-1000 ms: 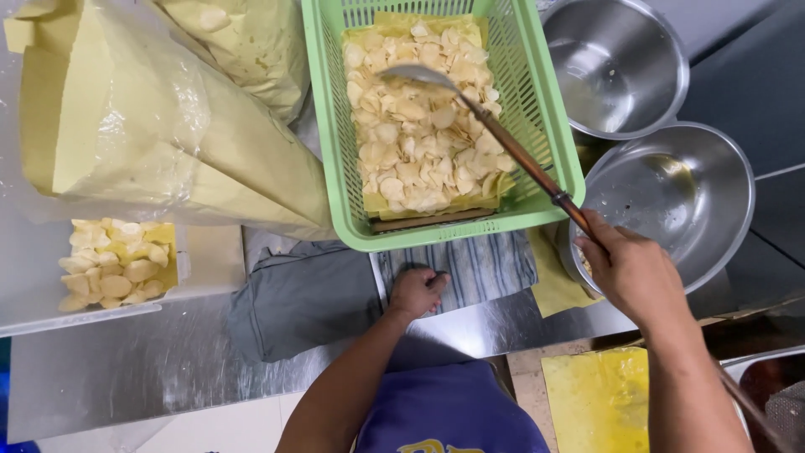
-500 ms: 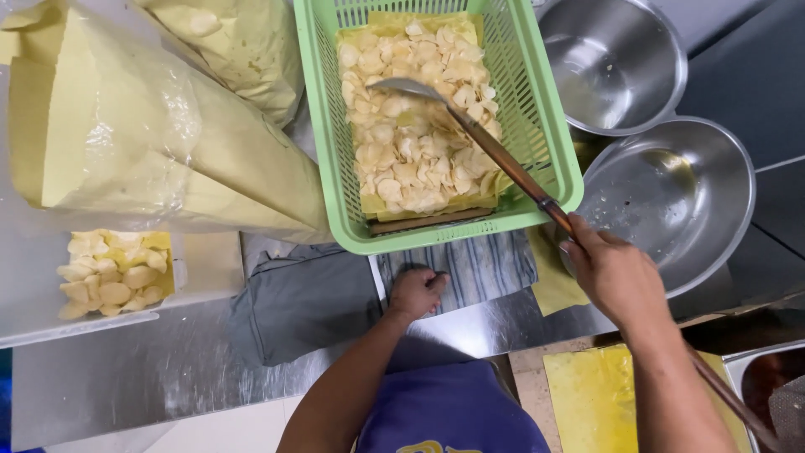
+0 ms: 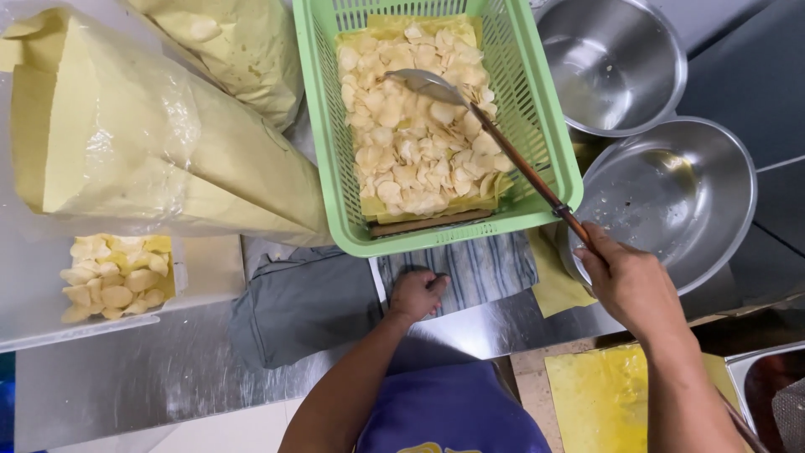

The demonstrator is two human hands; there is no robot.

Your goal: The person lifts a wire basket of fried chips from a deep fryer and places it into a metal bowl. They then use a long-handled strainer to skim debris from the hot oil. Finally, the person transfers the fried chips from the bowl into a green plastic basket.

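Note:
A green plastic basket (image 3: pixel 323 126) lined with yellow paper holds a heap of pale chips (image 3: pixel 411 143). My right hand (image 3: pixel 629 281) grips the brown wooden handle of a long metal ladle (image 3: pixel 432 84), whose head rests over the chips near the basket's far middle. My left hand (image 3: pixel 417 294) is closed in a fist, resting on a striped cloth (image 3: pixel 482 268) just in front of the basket.
Two steel bowls (image 3: pixel 612 59) (image 3: pixel 679 197) stand at the right. Large clear bags of chips with yellow paper (image 3: pixel 126 143) lie at the left, a small tray of chips (image 3: pixel 113 277) below them. A grey cloth (image 3: pixel 302 306) lies on the steel counter. Yellow paper (image 3: pixel 604 398) lies lower right.
The ladle's head has moved a little along the chips in the basket, and my right hand has shifted slightly with the handle. My left fist has stayed on the cloth.

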